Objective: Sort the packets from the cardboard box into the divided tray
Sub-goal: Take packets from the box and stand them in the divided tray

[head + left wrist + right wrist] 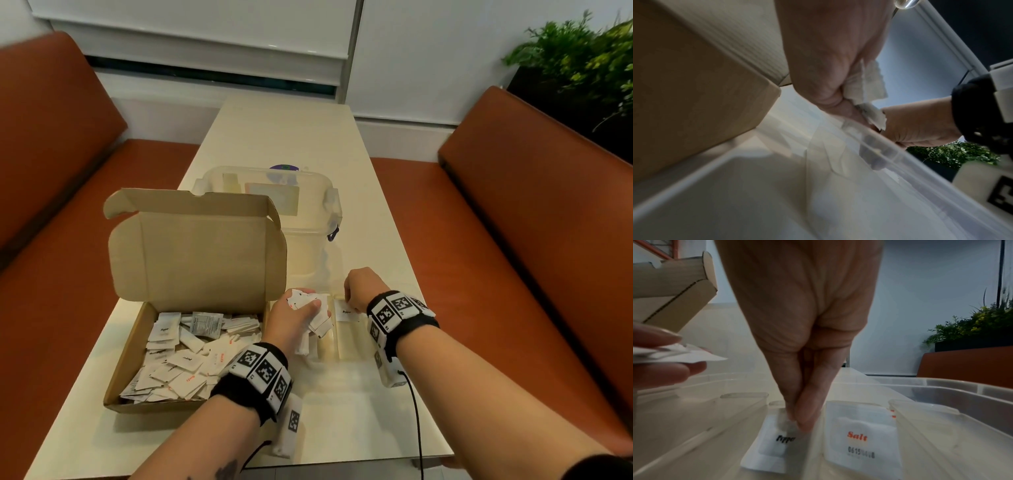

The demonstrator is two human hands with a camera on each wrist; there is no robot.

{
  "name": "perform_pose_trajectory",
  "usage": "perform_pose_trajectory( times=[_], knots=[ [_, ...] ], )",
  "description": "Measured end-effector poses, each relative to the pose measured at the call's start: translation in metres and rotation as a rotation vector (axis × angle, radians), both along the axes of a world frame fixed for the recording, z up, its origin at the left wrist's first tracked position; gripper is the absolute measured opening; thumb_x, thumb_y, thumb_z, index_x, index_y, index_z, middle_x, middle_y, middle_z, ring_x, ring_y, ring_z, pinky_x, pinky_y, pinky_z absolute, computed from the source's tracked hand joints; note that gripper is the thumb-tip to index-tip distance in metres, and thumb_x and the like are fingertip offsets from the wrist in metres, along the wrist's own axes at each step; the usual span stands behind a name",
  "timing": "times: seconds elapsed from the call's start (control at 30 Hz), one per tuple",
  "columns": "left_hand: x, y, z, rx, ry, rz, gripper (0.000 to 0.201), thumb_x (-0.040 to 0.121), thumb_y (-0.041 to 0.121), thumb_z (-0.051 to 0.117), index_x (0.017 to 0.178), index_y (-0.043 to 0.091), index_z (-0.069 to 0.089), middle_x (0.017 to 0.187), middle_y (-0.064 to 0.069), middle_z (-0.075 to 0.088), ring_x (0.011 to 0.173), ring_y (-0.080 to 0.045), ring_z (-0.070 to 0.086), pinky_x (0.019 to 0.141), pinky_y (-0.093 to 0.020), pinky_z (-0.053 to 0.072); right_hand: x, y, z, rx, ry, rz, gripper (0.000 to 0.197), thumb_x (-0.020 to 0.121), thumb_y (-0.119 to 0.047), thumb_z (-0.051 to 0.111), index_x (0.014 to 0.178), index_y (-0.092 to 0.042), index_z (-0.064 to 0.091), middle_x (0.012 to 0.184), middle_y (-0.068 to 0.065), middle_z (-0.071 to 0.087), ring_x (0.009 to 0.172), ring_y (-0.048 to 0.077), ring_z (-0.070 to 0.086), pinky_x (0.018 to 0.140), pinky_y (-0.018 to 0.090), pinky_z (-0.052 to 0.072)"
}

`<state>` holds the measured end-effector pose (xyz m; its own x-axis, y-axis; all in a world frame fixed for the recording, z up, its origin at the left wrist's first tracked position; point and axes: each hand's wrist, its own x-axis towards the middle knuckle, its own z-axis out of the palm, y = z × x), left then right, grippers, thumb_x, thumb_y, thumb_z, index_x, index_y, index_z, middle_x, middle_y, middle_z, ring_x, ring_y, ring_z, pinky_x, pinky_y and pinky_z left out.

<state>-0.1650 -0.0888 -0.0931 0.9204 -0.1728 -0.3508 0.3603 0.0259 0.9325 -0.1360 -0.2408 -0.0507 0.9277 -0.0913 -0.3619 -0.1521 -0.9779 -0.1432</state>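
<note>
A clear plastic storage container with a latched lid (274, 202) stands on the long cream-coloured table (284, 137), beyond both hands. Rust-orange upholstered benches flank it, one (51, 144) left of the left hand, another (534, 192) right of the right hand. A leafy green plant in a dark planter (579, 58) sits far right, and white roller blinds (205, 31) hang ahead.

Each wrist wears a black band (404, 325) ringed with white blocks printed with black square markers (260, 366). A thin black cable (416, 411) trails from the right band; a dark tattoo (226, 471) marks the left forearm.
</note>
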Motion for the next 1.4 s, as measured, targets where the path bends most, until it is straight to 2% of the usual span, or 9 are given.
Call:
perform_pose_trajectory(
  times=[0.13,0.37,0.5,0.6,0.7,0.93,1.13,1.27,1.4],
  knots=[
    [-0.001,0.0,0.003,0.028,0.001,-0.01,0.015,0.089,0.008,0.06,0.096,0.021,0.058,0.108,-0.022,0.066,0.1,-0.039,0.064,0.087,-0.056,0.052,-0.005,0.001,0.003,0.14,-0.082,-0.039,0.018,0.089,0.0,0.052,0.098,0.001,0.067,0.101,0.017,0.067,0.092,0.031,0.066,0.084,0.033,0.054],
    [0.001,-0.003,0.004,0.071,-0.035,0.014,0.019,0.083,0.015,0.071,0.097,0.023,0.059,0.1,-0.009,0.068,0.094,-0.024,0.065,0.088,-0.042,0.053,-0.032,0.006,0.01,0.691,-0.132,-0.151,0.009,0.082,-0.012,0.071,0.086,-0.005,0.067,0.073,0.004,0.065,0.06,0.014,0.063,0.064,0.025,0.059],
    [0.003,-0.009,0.013,0.006,0.002,0.022,0.004,0.091,0.029,0.061,0.092,0.027,0.059,0.093,-0.004,0.066,0.078,-0.012,0.062,0.067,-0.028,0.05,-0.044,0.011,0.005,0.677,-0.16,-0.145,0.029,0.073,-0.013,0.079,0.096,-0.005,0.063,0.077,0.006,0.06,0.057,0.012,0.057,0.057,0.021,0.054],
    [0.002,-0.013,0.017,-0.148,0.119,0.019,0.03,0.097,0.037,0.049,0.11,0.013,0.06,0.093,-0.012,0.064,0.083,-0.025,0.062,0.077,-0.038,0.049,-0.048,0.007,0.002,0.705,-0.23,-0.204,0.028,0.071,-0.01,0.08,0.093,-0.004,0.063,0.078,0.006,0.059,0.056,0.013,0.055,0.054,0.018,0.052],
    [-0.001,-0.016,0.02,-0.215,0.143,0.004,0.03,0.098,0.025,0.046,0.121,0.007,0.056,0.104,-0.019,0.063,0.09,-0.03,0.061,0.079,-0.04,0.048,-0.051,0.001,0.0,0.711,-0.257,-0.243,0.022,0.071,-0.009,0.08,0.085,-0.005,0.063,0.078,0.005,0.059,0.06,0.015,0.056,0.06,0.023,0.052],
    [-0.008,-0.02,0.02,-0.179,0.1,-0.041,0.033,0.086,-0.007,0.056,0.116,0.006,0.055,0.115,-0.027,0.061,0.104,-0.04,0.061,0.089,-0.048,0.049,-0.054,-0.012,-0.001,0.909,-0.321,-0.411,0.015,0.078,-0.002,0.073,0.071,-0.005,0.06,0.061,0.004,0.059,0.051,0.014,0.059,0.054,0.022,0.056],
    [-0.008,-0.019,0.018,-0.133,0.003,-0.01,0.034,0.083,-0.008,0.062,0.112,0.008,0.058,0.096,-0.014,0.065,0.077,-0.021,0.064,0.059,-0.025,0.054,-0.056,-0.011,-0.006,0.979,-0.341,-0.445,0.013,0.078,-0.002,0.072,0.072,-0.003,0.061,0.065,0.009,0.062,0.053,0.015,0.059,0.056,0.022,0.056],
    [-0.005,-0.017,0.018,-0.05,-0.027,-0.064,0.036,0.079,-0.01,0.062,0.11,0.009,0.06,0.1,-0.015,0.066,0.084,-0.023,0.064,0.063,-0.027,0.055,-0.052,-0.01,-0.005,0.955,-0.307,-0.413,0.013,0.081,-0.01,0.072,0.082,-0.006,0.06,0.07,0.003,0.058,0.064,0.016,0.059,0.058,0.023,0.054],
    [-0.004,-0.018,0.018,0.023,-0.04,-0.195,0.034,0.077,-0.007,0.066,0.106,0.011,0.062,0.099,-0.014,0.065,0.082,-0.021,0.063,0.061,-0.025,0.054,-0.044,-0.018,0.005,0.849,-0.321,-0.333,0.012,0.083,-0.015,0.071,0.093,-0.011,0.067,0.066,-0.006,0.057,0.063,0.007,0.055,0.05,0.009,0.042]
  ],
)
